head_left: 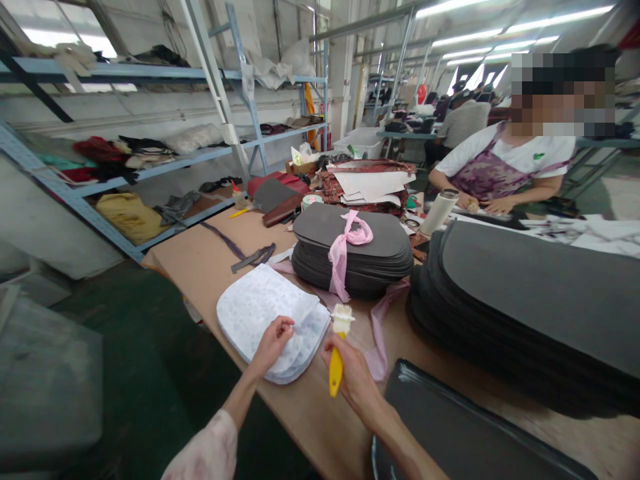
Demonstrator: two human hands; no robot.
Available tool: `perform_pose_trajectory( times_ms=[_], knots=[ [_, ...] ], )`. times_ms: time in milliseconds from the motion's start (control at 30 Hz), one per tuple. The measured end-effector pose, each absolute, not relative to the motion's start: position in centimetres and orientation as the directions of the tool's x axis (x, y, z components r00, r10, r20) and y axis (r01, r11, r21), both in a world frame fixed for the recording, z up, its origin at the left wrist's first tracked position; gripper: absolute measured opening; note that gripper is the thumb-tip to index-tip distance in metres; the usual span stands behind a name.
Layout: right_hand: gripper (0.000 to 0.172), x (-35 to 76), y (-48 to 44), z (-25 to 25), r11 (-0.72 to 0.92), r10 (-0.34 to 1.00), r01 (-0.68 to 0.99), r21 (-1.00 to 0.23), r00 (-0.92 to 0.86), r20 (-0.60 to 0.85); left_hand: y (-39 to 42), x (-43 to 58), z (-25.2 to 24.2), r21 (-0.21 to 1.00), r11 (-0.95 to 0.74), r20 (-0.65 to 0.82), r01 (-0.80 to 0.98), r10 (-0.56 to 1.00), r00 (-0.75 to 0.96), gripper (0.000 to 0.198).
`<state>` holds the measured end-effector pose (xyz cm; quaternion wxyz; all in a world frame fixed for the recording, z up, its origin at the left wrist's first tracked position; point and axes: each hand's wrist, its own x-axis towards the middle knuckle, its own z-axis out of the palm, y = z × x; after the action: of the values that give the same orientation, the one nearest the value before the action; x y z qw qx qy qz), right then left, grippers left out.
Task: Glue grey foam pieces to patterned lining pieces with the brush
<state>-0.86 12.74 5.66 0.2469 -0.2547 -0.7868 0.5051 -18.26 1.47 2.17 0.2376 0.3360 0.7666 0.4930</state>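
A stack of white patterned oval sheets (260, 300) lies near the table's left edge. My left hand (274, 341) is closed at the fingertips over the stack, apparently pinching the top sheet. My right hand (350, 370) grips a brush with a yellow handle (336, 373), its whitish bristles pointing up and away from me. Beyond the hands sits a stack of dark grey rounded sheets (315, 223) tied with a pink strip (340, 257). At the lower right lies a dark panel (450, 427) with a glossy, wet-looking edge.
A taller stack of dark sheets (540, 273) fills the right side. Behind are a pale bottle (440, 212), reddish material (367, 183) and dark straps (250, 257). A person (500, 160) works across the table. Blue shelves (200, 157) stand at the left.
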Motion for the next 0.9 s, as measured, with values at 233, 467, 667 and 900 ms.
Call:
perform_pose_trajectory(
  times_ms=[233, 467, 667, 900],
  knots=[
    [0.014, -5.5, 10.9, 7.3, 0.390, 0.577, 0.122, -0.913, -0.805, 0.139, 1.0, -18.6, 2.2, 0.979, 0.190, -0.080, 0.077, 0.702, -0.708, 0.024],
    [0.004, -8.0, 10.0, 6.7, 0.377, 0.626, 0.175, -0.910, -0.772, 0.110, 0.6, -18.6, 2.0, 0.994, 0.106, -0.085, -0.017, 0.683, -0.725, 0.021],
    [0.006, -7.6, 9.9, 7.1, 0.380, 0.636, 0.185, -0.906, -0.764, 0.111, 0.5, -18.4, 1.8, 0.990, 0.010, -0.115, -0.138, 0.619, -0.777, 0.017],
    [0.003, -7.0, 10.2, 5.9, 0.449, 0.606, 0.151, -0.881, -0.775, 0.177, 0.2, -19.5, 2.0, 0.944, -0.130, -0.206, -0.304, 0.489, -0.848, 0.018]
  ],
)
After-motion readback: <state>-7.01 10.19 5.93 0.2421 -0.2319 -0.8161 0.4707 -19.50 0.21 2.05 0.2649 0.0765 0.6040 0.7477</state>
